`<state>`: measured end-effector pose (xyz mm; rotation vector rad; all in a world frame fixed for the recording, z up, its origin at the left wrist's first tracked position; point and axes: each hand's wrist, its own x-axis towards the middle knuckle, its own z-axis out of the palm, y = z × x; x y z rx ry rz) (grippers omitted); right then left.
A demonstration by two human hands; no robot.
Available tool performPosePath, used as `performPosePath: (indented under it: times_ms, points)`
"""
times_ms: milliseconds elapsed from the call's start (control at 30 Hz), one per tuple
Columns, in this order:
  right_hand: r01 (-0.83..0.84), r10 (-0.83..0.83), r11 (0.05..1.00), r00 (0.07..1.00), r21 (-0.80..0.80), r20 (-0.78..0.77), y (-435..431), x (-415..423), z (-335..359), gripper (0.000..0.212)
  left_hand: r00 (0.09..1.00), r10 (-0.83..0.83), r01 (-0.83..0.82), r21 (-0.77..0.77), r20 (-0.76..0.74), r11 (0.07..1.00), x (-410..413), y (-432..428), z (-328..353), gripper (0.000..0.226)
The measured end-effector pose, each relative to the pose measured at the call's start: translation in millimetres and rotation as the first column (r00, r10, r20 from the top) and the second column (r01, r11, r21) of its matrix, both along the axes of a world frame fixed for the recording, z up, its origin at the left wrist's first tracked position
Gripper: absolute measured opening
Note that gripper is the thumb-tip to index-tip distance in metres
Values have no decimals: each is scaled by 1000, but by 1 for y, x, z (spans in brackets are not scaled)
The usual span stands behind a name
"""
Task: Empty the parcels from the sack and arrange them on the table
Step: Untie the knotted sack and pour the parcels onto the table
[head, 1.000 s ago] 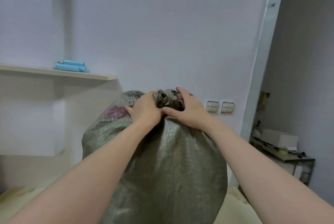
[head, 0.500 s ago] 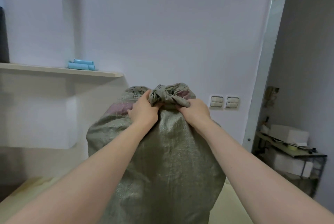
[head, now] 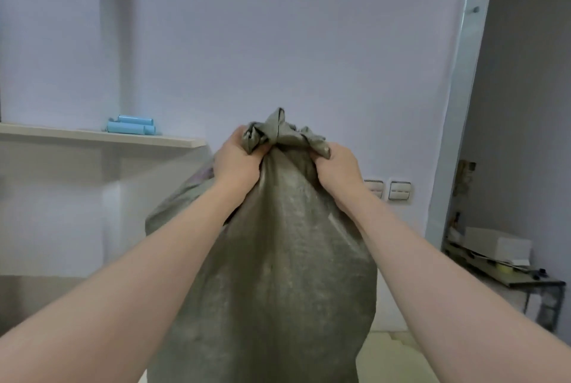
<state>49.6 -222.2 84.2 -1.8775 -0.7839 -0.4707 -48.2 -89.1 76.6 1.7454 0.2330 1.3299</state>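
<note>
Head view: two fists on the bunched neck of a full sack.

The left hand (head: pixel 236 163) and right hand (head: pixel 336 172) each clutch a fistful of the gathered neck (head: pixel 279 135), fingers curled into the weave on either side. The grey-green sack (head: pixel 278 259) stands upright and bulging on what looks like the pale table (head: pixel 395 358), though its base is out of sight. No parcels show yet. I'd loosen the mouth evenly, steady the bulk, then tip it low so parcels slide out rather than drop.
</note>
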Motion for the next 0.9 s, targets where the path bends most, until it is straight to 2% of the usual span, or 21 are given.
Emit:
performPosePath:
  times_ms: [67,100,133,200,233,300,367,400,500,600,667,767,833,900]
  points:
    - [-31,28,999,997,-32,-68,7,6,-18,7,996,47,-46,18,-73,999,3,9,-17,26]
    - [-96,94,995,991,-21,-98,9,6,-25,13,993,80,-76,41,-90,996,3,11,-23,27]
    - [-190,187,982,973,-10,-135,11,5,-31,35,989,109,-102,72,-101,992,4,13,-28,28]
    - [-326,323,945,932,8,-163,15,2,-36,94,974,162,-137,156,-157,978,4,12,-33,34]
    - [-334,331,943,930,11,-158,17,1,-34,112,950,218,-170,218,-222,961,4,11,-35,41]
    - [-301,296,953,948,-23,-119,20,0,-30,121,865,365,-212,407,-344,888,7,4,-40,51]
    - [-245,233,960,967,-137,-98,18,-1,-28,116,827,415,-171,533,-380,829,11,-7,-48,54]
    - [-237,222,957,970,-170,-103,17,0,-29,108,827,394,-136,538,-401,832,12,-10,-51,55]
    - [-229,222,965,973,-128,-70,12,2,-34,81,860,263,-62,423,-437,904,12,-11,-55,59]
    - [-182,187,966,982,-183,6,10,-2,-40,61,813,234,14,419,-533,908,4,-9,-52,93]
    - [-119,143,960,987,-252,78,10,-4,-44,55,751,269,57,464,-604,884,-5,-6,-50,112]
    - [-55,90,964,988,-261,122,8,-5,-44,49,643,366,63,523,-673,850,-24,5,-52,133]
    - [-30,64,969,989,-246,130,6,-7,-44,47,524,460,31,556,-717,831,-37,17,-57,144]
    - [-28,61,972,988,-232,140,5,-11,-44,47,395,523,9,573,-755,820,-48,28,-64,144]
